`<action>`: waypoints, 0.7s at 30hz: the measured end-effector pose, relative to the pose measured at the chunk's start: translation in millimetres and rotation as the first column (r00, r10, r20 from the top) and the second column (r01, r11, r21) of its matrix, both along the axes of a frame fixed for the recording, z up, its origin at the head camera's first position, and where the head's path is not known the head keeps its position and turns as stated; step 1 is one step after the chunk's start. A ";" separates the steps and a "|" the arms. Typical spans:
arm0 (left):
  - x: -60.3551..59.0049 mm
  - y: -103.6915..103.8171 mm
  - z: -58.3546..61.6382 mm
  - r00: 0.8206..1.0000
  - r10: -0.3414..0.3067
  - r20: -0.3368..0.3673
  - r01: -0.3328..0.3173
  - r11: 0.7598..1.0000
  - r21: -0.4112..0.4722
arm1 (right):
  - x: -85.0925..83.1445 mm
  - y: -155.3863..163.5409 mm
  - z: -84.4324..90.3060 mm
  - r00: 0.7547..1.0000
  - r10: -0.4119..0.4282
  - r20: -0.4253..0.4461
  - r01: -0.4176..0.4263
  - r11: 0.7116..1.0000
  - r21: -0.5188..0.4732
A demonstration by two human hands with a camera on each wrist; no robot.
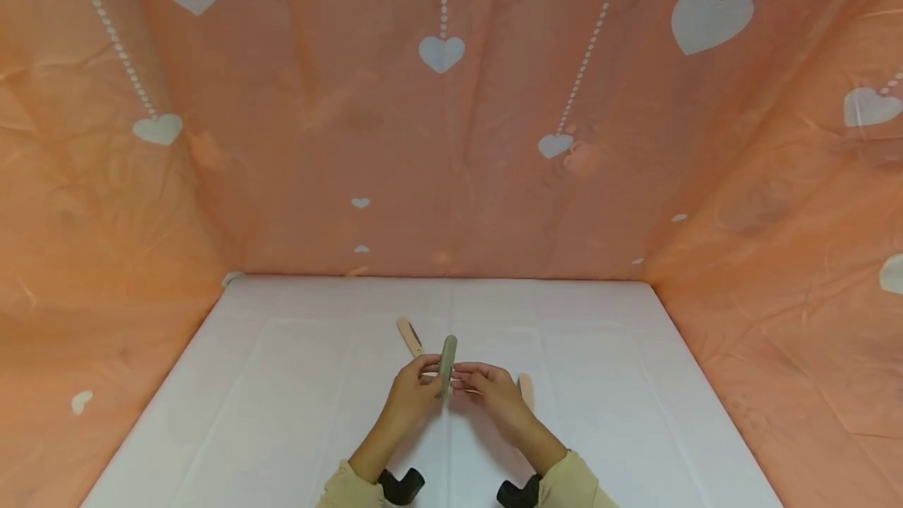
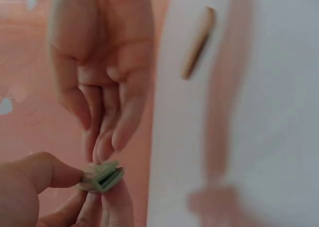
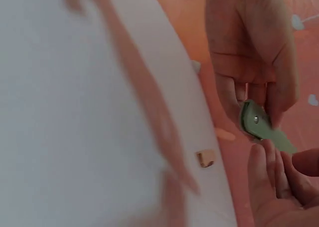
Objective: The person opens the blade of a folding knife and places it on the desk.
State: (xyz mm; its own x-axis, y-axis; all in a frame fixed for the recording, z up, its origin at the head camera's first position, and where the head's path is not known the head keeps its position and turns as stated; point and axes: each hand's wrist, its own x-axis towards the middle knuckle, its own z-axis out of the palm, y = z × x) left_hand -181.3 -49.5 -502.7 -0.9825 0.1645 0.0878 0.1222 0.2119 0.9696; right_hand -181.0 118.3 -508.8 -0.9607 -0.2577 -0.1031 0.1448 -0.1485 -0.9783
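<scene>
Above the bench's (image 1: 282, 382) near edge, left hand (image 1: 409, 398) and right hand (image 1: 494, 392) pinch 1 slim green folding tool (image 1: 447, 361): probably light, stiff; best gripped by its flat sides.

What I can't make out from here
The green folding tool (image 1: 447, 363) is half hidden by my fingers (image 1: 430, 373); beside it, the right-hand wooden stick (image 1: 525, 390) sits partly behind my right hand (image 1: 497, 394), and both wrist views blur the counter (image 2: 259, 112).

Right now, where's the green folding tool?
Head view: the green tool is held upright above the white table, pinched between left hand and right hand, with a wooden stick just behind-left.
</scene>
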 end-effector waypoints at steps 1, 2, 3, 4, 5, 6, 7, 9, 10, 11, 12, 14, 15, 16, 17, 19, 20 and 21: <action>-1.9 -0.3 4.4 1.000 -0.010 0.000 0.010 0.999 0.032 | -2.3 0.7 3.6 1.000 -0.005 0.002 0.005 1.000 -0.018; -2.3 -0.2 11.6 1.000 -0.016 0.000 0.016 0.998 0.062 | -4.4 1.2 7.0 1.000 -0.014 0.002 0.014 0.999 -0.036; -2.0 0.3 19.1 1.000 -0.022 0.005 0.021 0.996 0.087 | -6.4 1.9 10.3 1.000 -0.022 0.003 0.023 0.998 -0.052; -0.9 1.0 27.4 1.000 -0.022 0.007 0.021 0.995 0.100 | -8.1 2.6 13.7 0.999 -0.032 0.002 0.032 0.997 -0.067; 0.7 1.6 36.0 1.000 -0.023 0.008 0.022 0.992 0.121 | -9.7 3.4 16.5 0.999 -0.040 0.001 0.040 0.996 -0.078; 2.8 2.2 44.4 1.000 -0.028 0.006 0.027 0.989 0.143 | -10.9 4.1 19.1 0.999 -0.047 0.000 0.047 0.995 -0.093; 5.0 2.7 52.7 1.000 -0.030 0.007 0.029 0.988 0.154 | -12.0 4.8 21.9 0.999 -0.053 0.002 0.053 0.994 -0.099; 8.1 3.4 63.4 0.999 -0.041 0.015 0.037 0.985 0.171 | -13.8 5.8 27.1 0.999 -0.048 0.001 0.048 0.992 -0.119; 8.6 3.6 65.8 0.999 -0.048 0.019 0.044 0.983 0.180 | -14.5 6.1 29.5 0.999 -0.042 0.002 0.042 0.990 -0.132; 8.8 3.9 66.8 0.998 -0.058 0.025 0.052 0.980 0.194 | -15.1 6.1 31.6 0.999 -0.034 0.004 0.034 0.989 -0.145; 9.0 4.1 66.8 0.997 -0.068 0.030 0.061 0.976 0.207 | -15.5 6.1 33.6 1.000 -0.028 0.006 0.028 0.987 -0.159; 8.7 5.0 63.8 0.996 -0.086 0.036 0.075 0.969 0.233 | -16.2 6.1 36.4 1.000 -0.013 -0.001 0.013 0.983 -0.182; 7.7 5.5 60.3 0.995 -0.093 0.042 0.080 0.966 0.246 | -16.3 5.9 37.4 1.000 -0.012 0.000 0.012 0.981 -0.193; 6.6 6.1 56.4 0.994 -0.099 0.045 0.084 0.962 0.262 | -16.4 5.8 37.8 1.000 -0.013 0.003 0.013 0.979 -0.205; 5.6 6.7 52.5 0.994 -0.101 0.049 0.084 0.958 0.273 | -16.1 5.7 38.4 1.000 -0.017 0.002 0.017 0.978 -0.209; 3.1 7.7 44.9 0.994 -0.094 0.053 0.075 0.957 0.281 | -15.8 5.1 38.9 1.000 -0.030 0.000 0.030 0.976 -0.214; 1.7 7.9 41.5 0.995 -0.087 0.056 0.068 0.957 0.284 | -15.7 4.7 39.2 0.999 -0.039 0.002 0.039 0.976 -0.214; 0.3 8.1 38.3 0.995 -0.082 0.056 0.063 0.957 0.282 | -15.5 4.1 39.3 0.999 -0.050 0.004 0.049 0.975 -0.216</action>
State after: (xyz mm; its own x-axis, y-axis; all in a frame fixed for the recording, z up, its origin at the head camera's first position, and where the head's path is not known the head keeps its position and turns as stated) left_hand -181.0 -41.4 -464.5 -0.9740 0.2134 0.0758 0.0609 -0.0757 0.9953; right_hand -196.4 122.5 -469.4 -0.9729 -0.2259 -0.0486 0.1304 -0.3634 -0.9225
